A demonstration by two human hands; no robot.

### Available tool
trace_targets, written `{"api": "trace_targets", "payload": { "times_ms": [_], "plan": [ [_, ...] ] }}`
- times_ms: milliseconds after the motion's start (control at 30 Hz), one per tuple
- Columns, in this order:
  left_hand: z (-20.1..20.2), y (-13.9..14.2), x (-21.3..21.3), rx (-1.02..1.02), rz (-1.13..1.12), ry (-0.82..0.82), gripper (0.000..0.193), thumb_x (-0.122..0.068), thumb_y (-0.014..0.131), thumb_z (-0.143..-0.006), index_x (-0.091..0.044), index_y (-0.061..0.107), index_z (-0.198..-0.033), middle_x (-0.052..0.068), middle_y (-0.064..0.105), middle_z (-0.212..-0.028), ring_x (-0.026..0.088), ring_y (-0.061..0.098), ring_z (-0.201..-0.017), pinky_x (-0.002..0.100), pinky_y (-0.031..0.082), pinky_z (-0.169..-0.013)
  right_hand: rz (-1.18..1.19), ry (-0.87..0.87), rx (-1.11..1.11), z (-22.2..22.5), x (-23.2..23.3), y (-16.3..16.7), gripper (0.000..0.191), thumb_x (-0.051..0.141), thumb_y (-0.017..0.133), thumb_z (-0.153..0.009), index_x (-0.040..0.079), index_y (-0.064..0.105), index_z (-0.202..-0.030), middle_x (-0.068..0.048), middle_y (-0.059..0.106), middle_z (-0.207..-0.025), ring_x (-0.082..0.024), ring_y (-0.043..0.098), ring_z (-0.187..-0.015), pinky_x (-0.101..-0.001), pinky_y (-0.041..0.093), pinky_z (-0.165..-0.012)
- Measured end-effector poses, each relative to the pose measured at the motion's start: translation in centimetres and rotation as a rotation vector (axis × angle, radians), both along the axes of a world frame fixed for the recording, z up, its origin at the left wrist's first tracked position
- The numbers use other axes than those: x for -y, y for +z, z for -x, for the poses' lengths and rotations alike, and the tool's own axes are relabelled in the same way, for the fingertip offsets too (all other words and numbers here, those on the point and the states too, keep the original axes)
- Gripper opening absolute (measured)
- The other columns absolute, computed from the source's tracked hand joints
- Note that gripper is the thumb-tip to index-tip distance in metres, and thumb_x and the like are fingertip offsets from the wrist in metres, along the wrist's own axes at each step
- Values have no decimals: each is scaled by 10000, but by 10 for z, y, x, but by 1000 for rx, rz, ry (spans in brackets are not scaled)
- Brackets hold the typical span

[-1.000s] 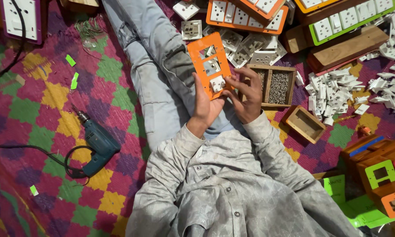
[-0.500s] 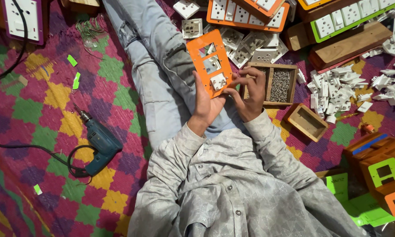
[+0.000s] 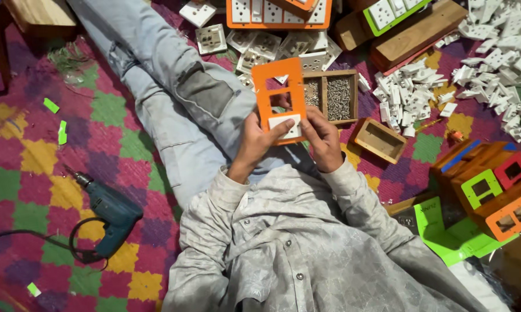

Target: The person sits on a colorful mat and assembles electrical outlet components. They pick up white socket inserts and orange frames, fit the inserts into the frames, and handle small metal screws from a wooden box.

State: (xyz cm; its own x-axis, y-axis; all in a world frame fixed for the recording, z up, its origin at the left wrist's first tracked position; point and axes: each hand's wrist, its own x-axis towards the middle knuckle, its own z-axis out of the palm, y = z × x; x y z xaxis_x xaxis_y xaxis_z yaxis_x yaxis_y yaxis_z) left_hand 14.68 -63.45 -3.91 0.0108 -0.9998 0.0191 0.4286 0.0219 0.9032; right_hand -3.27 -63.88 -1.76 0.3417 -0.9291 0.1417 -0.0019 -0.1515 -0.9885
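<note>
Above the person's lap, both hands hold a flat orange plastic plate with square holes (image 3: 280, 98). The left hand (image 3: 259, 141) grips its lower left edge, fingers curled shut around it. The right hand (image 3: 322, 138) pinches the lower right edge, with its fingers on a small white switch piece (image 3: 285, 126) set in the bottom hole. Just behind the plate sits a little wooden tray of silver screws (image 3: 331, 97) — with a pile of white plastic parts (image 3: 408, 95) beside it. A blue-green power drill (image 3: 111, 212) lies on the bright checked rug (image 3: 29, 156), well apart from the hands.

Left hand (image 3: 256, 141) and right hand (image 3: 324, 138) raised close together; fingers curled, gripping.
</note>
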Motion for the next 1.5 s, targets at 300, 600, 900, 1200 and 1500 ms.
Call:
{"api": "trace_targets", "payload": {
  "times_ms": [300,600,900,1200,1500],
  "plan": [
    [-2,6,-2,263,-67,-64,277,-182,755,-956,30,723,-1131,63,769,-1002,96,715,-896,255,583,-812,361,-586,-847,64,52,-67,128,197,648,-1079,114,731,-1128,-79,645,-1049,-217,615,-912,-345,531,-794],
    [-1,3,-1,128,-97,-43,262,-165,747,-948,32,705,-1116,60,756,-992,86,703,-850,253,594,-761,350,-465,-1314,100,52,-129,105,239,824,-948,146,808,-994,-132,721,-1040,-296,605,-909,-427,492,-782],
    [-2,-3,0,66,-87,-60,246,-141,743,-956,48,699,-1105,67,745,-991,88,696,-839,248,591,-735,404,-504,-1114,105,56,-120,76,180,849,-914,118,813,-938,-123,726,-946,-292,661,-866,-427,537,-787],
    [0,-5,0,51,-148,-66,264,-144,751,-933,27,679,-1122,61,744,-976,99,713,-831,262,612,-718,122,-584,-573,98,51,-115,84,9,794,-808,33,714,-804,-93,761,-880,-159,718,-797,-320,586,-752],
    [-1,-6,3,76,-132,-66,266,-135,753,-934,35,677,-1124,74,748,-984,106,716,-824,263,616,-708,-105,-555,-253,89,53,-100,198,2,845,-830,55,678,-922,-53,718,-858,-123,677,-760,-258,576,-718]
  ]
}}
